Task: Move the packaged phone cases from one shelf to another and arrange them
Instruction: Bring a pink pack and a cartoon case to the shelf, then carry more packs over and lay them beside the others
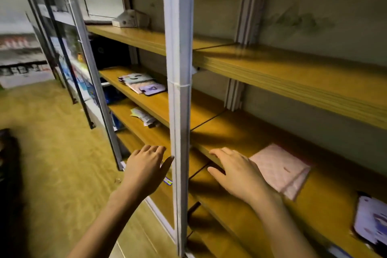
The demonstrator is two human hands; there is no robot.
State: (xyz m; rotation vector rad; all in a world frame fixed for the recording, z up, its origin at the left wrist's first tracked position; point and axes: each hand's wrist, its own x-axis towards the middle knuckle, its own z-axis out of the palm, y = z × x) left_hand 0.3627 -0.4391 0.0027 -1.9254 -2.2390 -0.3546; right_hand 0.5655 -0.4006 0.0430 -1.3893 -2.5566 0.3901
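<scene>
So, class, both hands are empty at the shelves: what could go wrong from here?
The right hand sits beside the pink packet; a careless sweep could shove it off the shelf. The left hand is close to the white upright and may bump it when reaching in.

A: White metal post (178, 90) dead centre, running top to bottom.
B: And a pale box (129, 19) far left of it, up high, with a black box (111, 52) just below.
A: Stained wall (303, 21) behind on the right, wood-look floor (52, 153) on the left.
</scene>
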